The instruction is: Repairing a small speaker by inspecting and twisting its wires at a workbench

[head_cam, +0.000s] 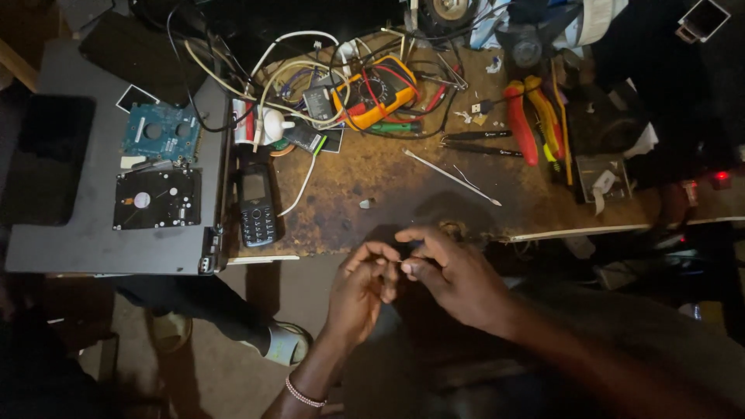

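Small item pinched between the fingertips of both hands, held below the near edge of the workbench (372, 233); too small and too dark to identify. Left hand (361, 291): fingers curled narrow, thumb and forefinger closed at the tip against the item. Beaded bracelet (303, 394) on the left wrist. Right hand (450, 271): fingers bent inward, fingertips meeting those of the left hand; grip tight, palm turned down.

On the bench just beyond the hands: thin metal probe (450, 177) lying diagonally on the worn brown surface. Left of it, a black keypad phone (256, 206), flat, near the bench's left edge. Farther back: yellow multimeter (380, 97) amid tangled white, red and black leads. To the right, red-and-yellow handled pliers (535, 116), with black tweezers (477, 141) between them and the multimeter.

Left of the bench: closed grey laptop (85, 233) carrying a black hard drive (157, 199) and a teal circuit board (161, 132), the board just behind the drive.

On the floor, lower left: another person's foot in a light sandal (283, 345).
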